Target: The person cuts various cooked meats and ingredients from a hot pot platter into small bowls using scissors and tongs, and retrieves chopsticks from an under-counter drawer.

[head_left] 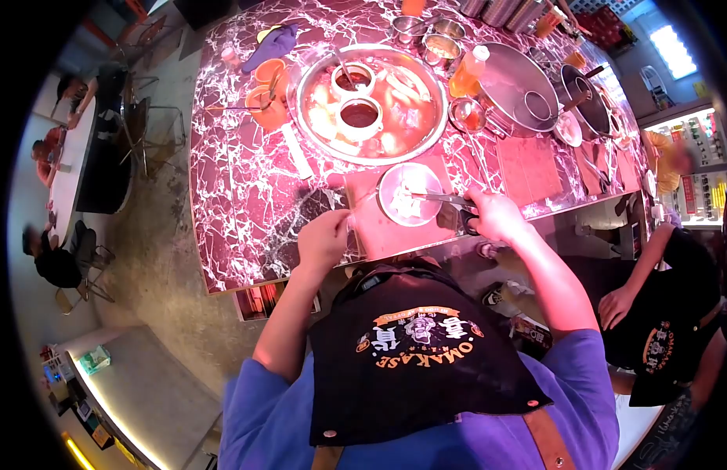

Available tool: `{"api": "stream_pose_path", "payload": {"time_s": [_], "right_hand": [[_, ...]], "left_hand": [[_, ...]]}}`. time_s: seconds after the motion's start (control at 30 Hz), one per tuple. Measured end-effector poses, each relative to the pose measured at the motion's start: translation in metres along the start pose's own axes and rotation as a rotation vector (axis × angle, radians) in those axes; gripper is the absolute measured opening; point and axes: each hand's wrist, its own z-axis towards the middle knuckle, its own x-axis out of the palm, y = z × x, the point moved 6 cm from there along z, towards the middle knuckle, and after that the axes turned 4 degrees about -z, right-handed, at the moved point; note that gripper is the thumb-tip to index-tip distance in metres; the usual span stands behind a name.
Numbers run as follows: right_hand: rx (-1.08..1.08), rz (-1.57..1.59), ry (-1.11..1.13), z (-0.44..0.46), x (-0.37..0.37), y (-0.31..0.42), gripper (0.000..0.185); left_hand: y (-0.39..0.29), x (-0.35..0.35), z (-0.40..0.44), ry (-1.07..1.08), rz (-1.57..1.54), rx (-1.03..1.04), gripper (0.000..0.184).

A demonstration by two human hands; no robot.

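While the right hand (495, 213) is closed around the black handles of the scissors (440, 197), their pale metal blades reach over the bowl (389, 194), just on the near side of the tray (352, 158). Small and round, the bowl has a pale wall, tinged pink by the light, and sits on a flat reddish mat (371, 233) at the table's near edge. White pieces (408, 210) of uneven shape lie in its middle and lower part, close to the blade tips; what they are cannot be told. Nearer the wearer than the tray and to its left, the left hand (324, 236) has its fingers curled in; whether they pinch anything cannot be told.

Wide and round, the tray holds pale chunks in reddish liquid, and two white cups (362, 133), one behind the other, both with dark red sauce (359, 115) inside. Left of the tray stand two orange cups (268, 110), the nearer one with utensils in it. Just right of the tray are a bottle (467, 72) of orange liquid and a small dish (467, 116) with something red in it; farther right, a large pan (508, 66) has a ring-like item inside. Behind the tray's right side, a pot (441, 52) holds pale, grainy food.
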Motion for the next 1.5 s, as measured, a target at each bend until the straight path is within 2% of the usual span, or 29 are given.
{"api": "stream_pose_path", "payload": {"time_s": [0.07, 0.1, 0.17, 0.27, 0.3, 0.4, 0.47, 0.5, 0.53, 0.6, 0.7, 0.77, 0.83, 0.93, 0.97, 1.03, 1.07, 1.1, 1.17, 1.23, 1.3, 1.37, 1.4, 1.5], "right_hand": [[-0.018, 0.116, -0.019, 0.0, 0.005, -0.003, 0.053], [-0.017, 0.119, -0.019, 0.005, 0.01, -0.006, 0.053], [-0.022, 0.295, 0.069, 0.017, 0.026, -0.013, 0.049], [-0.046, 0.435, 0.086, 0.016, 0.048, -0.043, 0.048], [-0.035, 0.579, 0.112, 0.006, 0.05, -0.051, 0.043], [0.063, 0.998, 0.093, -0.03, 0.058, -0.081, 0.041], [0.136, 1.179, 0.039, -0.04, 0.08, -0.097, 0.04], [0.184, 1.251, 0.052, -0.042, 0.096, -0.102, 0.034], [0.077, 1.493, 0.022, -0.032, 0.134, -0.117, 0.027], [0.179, 1.597, -0.057, -0.017, 0.169, -0.112, 0.024], [0.147, 1.58, -0.105, 0.01, 0.166, -0.087, 0.032], [0.09, 1.437, -0.17, 0.044, 0.177, -0.09, 0.037], [0.026, 1.473, -0.08, 0.062, 0.162, -0.089, 0.043], [-0.049, 1.213, -0.188, 0.094, 0.151, -0.101, 0.049], [-0.1, 0.965, -0.212, 0.104, 0.145, -0.109, 0.051], [-0.176, 0.871, -0.263, 0.11, 0.12, -0.108, 0.051], [-0.154, 0.788, -0.219, 0.114, 0.115, -0.111, 0.051], [-0.257, 0.768, -0.282, 0.122, 0.116, -0.113, 0.051], [-0.368, 0.661, -0.309, 0.128, 0.107, -0.109, 0.051], [-0.447, 0.546, -0.327, 0.132, 0.101, -0.103, 0.054], [-0.472, 0.485, -0.305, 0.135, 0.101, -0.102, 0.056], [-0.477, 0.443, -0.211, 0.137, 0.102, -0.103, 0.053], [-0.563, 0.348, -0.224, 0.145, 0.109, -0.11, 0.048], [-0.522, 0.357, -0.168, 0.145, 0.096, -0.114, 0.041]], "left_hand": [[0.029, 0.001, -0.007, -0.048, -0.236, -0.19, 0.02], [0.04, 0.014, -0.007, -0.046, -0.234, -0.189, 0.02], [0.075, 0.049, -0.011, -0.093, -0.666, -0.399, 0.019], [0.074, 0.099, -0.017, -0.133, -0.977, -0.528, 0.011], [0.073, 0.114, -0.02, -0.145, -1.061, -0.556, 0.01], [0.05, 0.136, -0.025, -0.134, -1.131, -0.685, 0.009], [0.046, 0.15, -0.024, -0.119, -1.163, -0.673, 0.008], [0.047, 0.16, -0.022, -0.095, -1.191, -0.652, 0.008], [0.056, 0.17, -0.018, -0.158, -1.083, -0.586, 0.011], [0.048, 0.17, -0.011, -0.21, -1.05, -0.597, 0.017], [0.036, 0.164, 0.006, -0.297, -0.906, -0.535, 0.017], [0.036, 0.176, 0.013, -0.386, -0.871, -0.541, 0.016], [0.027, 0.181, 0.02, -0.391, -0.933, -0.437, 0.016], [0.019, 0.184, 0.025, -0.423, -0.802, -0.481, 0.018], [0.023, 0.188, 0.024, -0.453, -0.821, -0.494, 0.02], [0.035, 0.189, 0.013, -0.483, -0.725, -0.62, 0.023], [0.022, 0.172, 0.01, -0.604, -0.36, -0.423, 0.024], [0.012, 0.163, 0.007, -0.678, -0.153, -0.29, 0.029], [0.012, 0.162, 0.004, -0.718, -0.07, -0.273, 0.027], [0.014, 0.163, 0.005, -0.606, 0.028, -0.382, 0.03], [-0.016, 0.143, -0.002, -0.711, 0.135, -0.38, 0.033], [-0.015, 0.139, -0.028, -0.795, 0.032, -0.388, 0.034], [-0.005, 0.138, -0.046, -0.811, -0.002, -0.408, 0.03], [0.029, 0.12, -0.123, -0.979, 0.173, -0.626, 0.015]]}}
